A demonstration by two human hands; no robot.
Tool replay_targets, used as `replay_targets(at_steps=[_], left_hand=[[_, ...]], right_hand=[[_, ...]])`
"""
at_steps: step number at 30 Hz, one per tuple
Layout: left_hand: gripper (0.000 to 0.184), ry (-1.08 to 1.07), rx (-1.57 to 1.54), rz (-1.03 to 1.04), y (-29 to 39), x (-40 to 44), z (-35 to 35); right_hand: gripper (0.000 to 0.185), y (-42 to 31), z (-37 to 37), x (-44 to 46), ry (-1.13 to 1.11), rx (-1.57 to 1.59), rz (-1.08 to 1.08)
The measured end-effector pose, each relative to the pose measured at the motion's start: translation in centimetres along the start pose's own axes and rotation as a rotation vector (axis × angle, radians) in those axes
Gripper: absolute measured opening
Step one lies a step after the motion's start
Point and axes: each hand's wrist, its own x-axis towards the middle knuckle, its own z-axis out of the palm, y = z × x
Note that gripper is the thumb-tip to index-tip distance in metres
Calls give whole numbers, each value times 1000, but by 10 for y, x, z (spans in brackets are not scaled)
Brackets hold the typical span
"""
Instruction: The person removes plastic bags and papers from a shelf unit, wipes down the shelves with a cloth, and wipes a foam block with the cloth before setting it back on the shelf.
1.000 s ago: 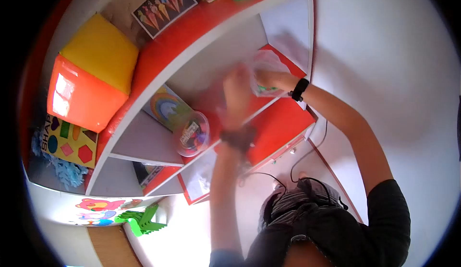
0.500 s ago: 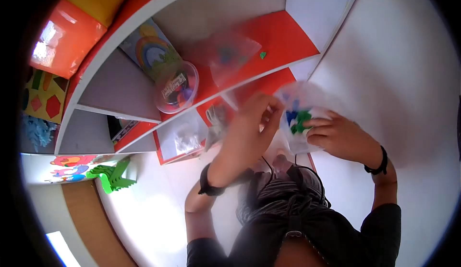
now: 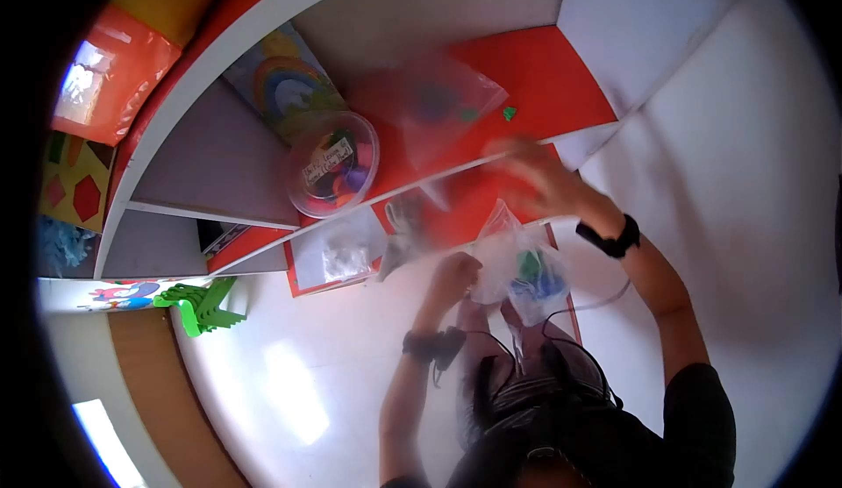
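A clear plastic bag (image 3: pixel 495 264) hangs in front of the person's body, below the front edge of the shelf. Its film is thin, creased and semi-transparent, drawn to a peak at the top, and rounded green and blue pieces (image 3: pixel 537 279) bunch in its lower part. The left hand (image 3: pixel 456 277) pinches the bag's side with curled fingers. The right hand (image 3: pixel 553 188) is apart from it, raised above the bag near the shelf edge; its fingers are blurred by motion, and I cannot tell whether they grasp anything. A dark band circles each wrist.

On the smooth red shelf (image 3: pixel 583 93) lies a small, irregular green piece (image 3: pixel 510 113), and just beside it a second plastic bag (image 3: pixel 478 93), hazy and flattened. Further left stands a round, see-through tub (image 3: pixel 298 177) with a handwritten label and colourful contents, in front of a rainbow picture (image 3: pixel 289 85). In the compartment below are a limp grey item (image 3: pixel 403 225) and a crinkled clear packet (image 3: pixel 346 258).

The shelf unit has curved white edging and grey back panels. A glossy orange-and-yellow block (image 3: pixel 114 76) sits at far left. Beyond are a pale, shiny floor (image 3: pixel 272 374), green plastic furniture (image 3: pixel 202 306) and a plain white wall (image 3: pixel 737 190).
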Motion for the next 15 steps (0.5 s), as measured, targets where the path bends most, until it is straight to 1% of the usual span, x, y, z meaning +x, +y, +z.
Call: replay_targets(at_steps=[1, 2, 4, 5, 7, 8, 10, 13, 14, 15], left_hand=[[15, 6, -180, -152, -7, 0, -2], [15, 47, -251, -217, -14, -2, -2], [17, 124, -396, -343, -27, -3, 2], [18, 146, -366, -340, -36, -4, 5], [19, 192, -308, -329, -42, -6, 13], [19, 225, -347, -337, -44, -6, 17], [18, 287, -418, -360, -29, -7, 20], [15, 319, -532, -262, -23, -3, 25], [15, 331, -556, -271, -20, -2, 27], [14, 342, -578, -279, -16, -1, 27]], right_hand=[[28, 20, 1, 9, 105, -122, 144], [27, 38, 4, 14, 208, -242, 294], [24, 78, 25, 8, 264, -444, 210], [23, 89, 31, 6, 294, -550, 163], [19, 79, 29, 3, 312, -424, 187], [17, 73, 27, 3, 318, -361, 199], [15, 72, 23, 5, 261, -310, 246], [16, 65, 21, 6, 223, -271, 326], [16, 62, 22, 6, 221, -263, 354], [17, 49, 19, 7, 209, -125, 354]])
